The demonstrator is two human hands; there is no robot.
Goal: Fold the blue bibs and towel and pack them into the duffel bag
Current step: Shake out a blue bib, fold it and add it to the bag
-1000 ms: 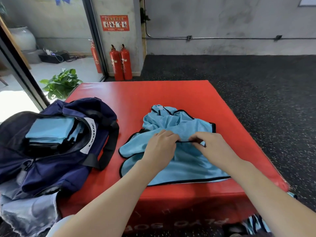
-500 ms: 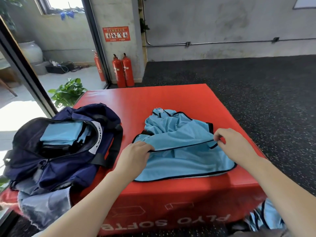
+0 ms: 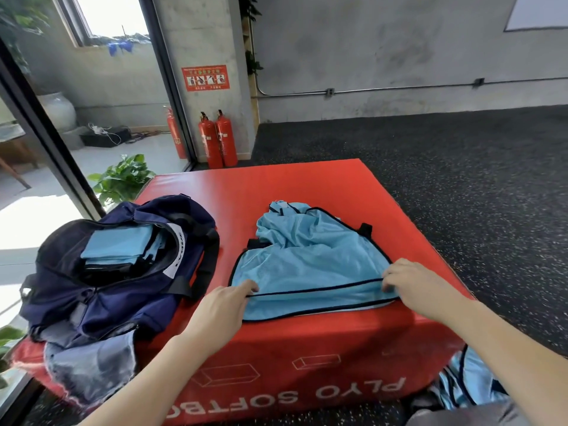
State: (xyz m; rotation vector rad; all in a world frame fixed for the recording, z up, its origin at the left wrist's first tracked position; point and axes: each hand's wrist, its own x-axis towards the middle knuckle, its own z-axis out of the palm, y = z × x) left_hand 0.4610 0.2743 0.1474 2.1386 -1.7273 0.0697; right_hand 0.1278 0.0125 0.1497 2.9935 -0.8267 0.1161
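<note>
A light blue mesh bib [image 3: 310,259] with black trim lies on the red plyo box [image 3: 301,186], its near hem stretched flat across the front edge. My left hand [image 3: 224,305] pinches the hem's left corner. My right hand [image 3: 412,287] pinches the right corner. To the left, the navy duffel bag [image 3: 101,290] sits open on the box, with folded blue pieces [image 3: 120,244] stacked inside. Another blue bib [image 3: 467,382] lies on the floor at the lower right, partly hidden by my right arm.
A grey cloth [image 3: 89,367] hangs off the box's near left corner below the bag. Two red fire extinguishers [image 3: 218,139] stand against the pillar behind. A potted plant [image 3: 123,176] sits by the glass door. Dark speckled floor surrounds the box to the right.
My hands moved apart from the bib's middle to its two near corners, pulling the hem out straight and flat. The camera view tilted up a little.
</note>
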